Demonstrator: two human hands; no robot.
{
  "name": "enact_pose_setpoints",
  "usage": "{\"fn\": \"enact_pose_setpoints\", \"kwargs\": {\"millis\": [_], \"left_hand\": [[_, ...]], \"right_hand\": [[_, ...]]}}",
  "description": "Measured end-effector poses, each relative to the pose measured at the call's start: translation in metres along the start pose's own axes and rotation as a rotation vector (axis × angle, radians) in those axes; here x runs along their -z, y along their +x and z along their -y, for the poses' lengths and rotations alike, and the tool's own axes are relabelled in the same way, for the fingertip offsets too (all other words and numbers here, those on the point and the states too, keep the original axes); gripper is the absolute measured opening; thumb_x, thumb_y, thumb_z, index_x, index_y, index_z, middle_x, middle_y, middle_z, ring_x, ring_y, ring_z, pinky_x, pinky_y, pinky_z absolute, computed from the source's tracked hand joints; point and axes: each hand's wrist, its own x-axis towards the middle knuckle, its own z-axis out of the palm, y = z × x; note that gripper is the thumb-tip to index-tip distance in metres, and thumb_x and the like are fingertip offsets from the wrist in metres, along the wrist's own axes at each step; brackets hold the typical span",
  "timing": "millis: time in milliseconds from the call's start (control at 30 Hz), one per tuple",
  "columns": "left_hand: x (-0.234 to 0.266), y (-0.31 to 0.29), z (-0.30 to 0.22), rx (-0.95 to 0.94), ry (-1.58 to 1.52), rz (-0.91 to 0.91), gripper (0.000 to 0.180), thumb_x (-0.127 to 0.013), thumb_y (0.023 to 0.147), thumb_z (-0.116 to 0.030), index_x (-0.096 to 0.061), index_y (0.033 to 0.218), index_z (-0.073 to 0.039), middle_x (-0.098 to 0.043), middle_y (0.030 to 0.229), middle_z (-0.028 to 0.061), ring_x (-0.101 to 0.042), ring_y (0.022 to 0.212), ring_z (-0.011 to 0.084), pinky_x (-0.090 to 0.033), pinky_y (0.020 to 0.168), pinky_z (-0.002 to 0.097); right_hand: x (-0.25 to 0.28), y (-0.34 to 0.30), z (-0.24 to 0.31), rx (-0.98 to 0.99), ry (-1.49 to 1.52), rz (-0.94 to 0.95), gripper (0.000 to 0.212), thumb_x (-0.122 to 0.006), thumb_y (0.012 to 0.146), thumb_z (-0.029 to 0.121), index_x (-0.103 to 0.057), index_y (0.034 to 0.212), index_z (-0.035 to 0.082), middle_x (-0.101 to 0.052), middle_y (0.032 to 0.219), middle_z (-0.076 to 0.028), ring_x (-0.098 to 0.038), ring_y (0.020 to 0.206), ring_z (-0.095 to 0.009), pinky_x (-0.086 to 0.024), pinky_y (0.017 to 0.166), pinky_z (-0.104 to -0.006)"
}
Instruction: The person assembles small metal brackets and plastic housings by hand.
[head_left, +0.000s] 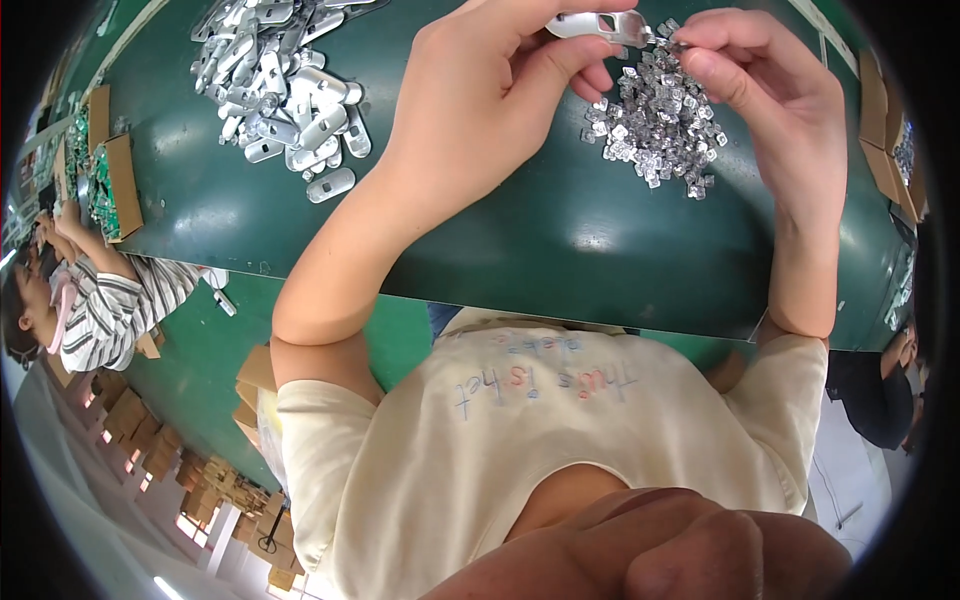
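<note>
My left hand (480, 110) holds a rounded silver metal plate (628, 26) with a rectangular slot, its thumb and fingers closed around it. At the plate's right end, my right hand (785, 105) has its thumb and forefinger pinched together. What sits between those fingertips is too small to make out, though a tiny shiny bit shows between them and the plate. Just below both hands lies a heap of small, shiny, clear-looking square pieces (660, 125). To the left, a pile of similar slotted oval metal plates (325, 90) rests on the dark green table (570, 240).
Cardboard boxes with green parts (122, 190) stand at the table's left end, and another cardboard box (880, 140) at its right end. A person in a striped top (125, 300) works at the left. Someone in dark clothing (875, 400) is at the right. Stacked cartons (130, 420) line the floor.
</note>
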Motion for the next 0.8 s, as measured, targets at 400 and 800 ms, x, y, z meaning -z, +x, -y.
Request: {"fn": "enact_pose_setpoints", "kwargs": {"millis": [400, 800], "left_hand": [[-0.022, 0.009, -0.038, 0.931, -0.283, -0.208, 0.024, -0.051, 0.088, 0.005, -0.049, 0.112, 0.003, -0.058, 0.087, 0.0059, -0.057, 0.074, 0.0078, -0.048, 0.066, 0.0197], [-0.003, -0.014, -0.012, 0.814, -0.020, -0.184, 0.019, -0.060, 0.084, -0.004, -0.057, 0.103, 0.000, -0.065, 0.083, 0.0100, -0.065, 0.065, 0.0129, -0.052, 0.057, 0.0240]], "right_hand": [[0.013, 0.003, -0.036, 0.033, 0.265, 0.140, 0.031, -0.064, 0.077, -0.006, -0.053, 0.105, 0.000, -0.053, 0.092, -0.009, -0.054, 0.085, -0.014, -0.044, 0.075, -0.0242], [-0.002, 0.027, -0.030, -0.002, 0.073, 0.250, 0.028, -0.061, 0.084, 0.002, -0.048, 0.109, 0.003, -0.054, 0.095, -0.002, -0.053, 0.089, -0.008, -0.045, 0.071, -0.0217]]}}
